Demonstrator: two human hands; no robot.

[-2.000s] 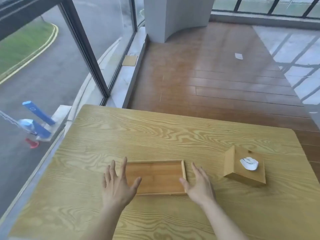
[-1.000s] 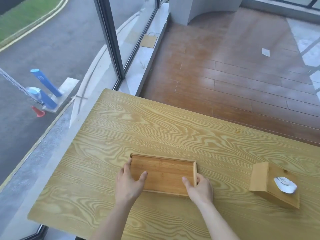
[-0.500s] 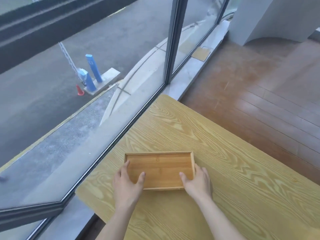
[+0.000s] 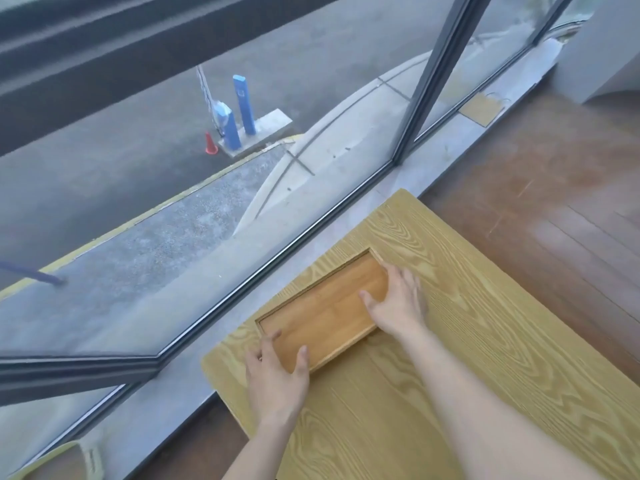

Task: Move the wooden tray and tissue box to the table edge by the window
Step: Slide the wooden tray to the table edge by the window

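The wooden tray point(image 4: 320, 308) is lain flat on the table point(image 4: 450, 393), just beside its window-side edge, and is gripped at either end by the left hand point(image 4: 275, 379) and right hand point(image 4: 398, 306), fingers spread.

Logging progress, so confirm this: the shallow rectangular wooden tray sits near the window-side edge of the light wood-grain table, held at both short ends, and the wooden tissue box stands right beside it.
One part is wrong. The head view shows no tissue box anywhere on the light wood-grain table. The rest holds: the shallow rectangular wooden tray sits near the window-side edge, with the left hand and right hand at its short ends.
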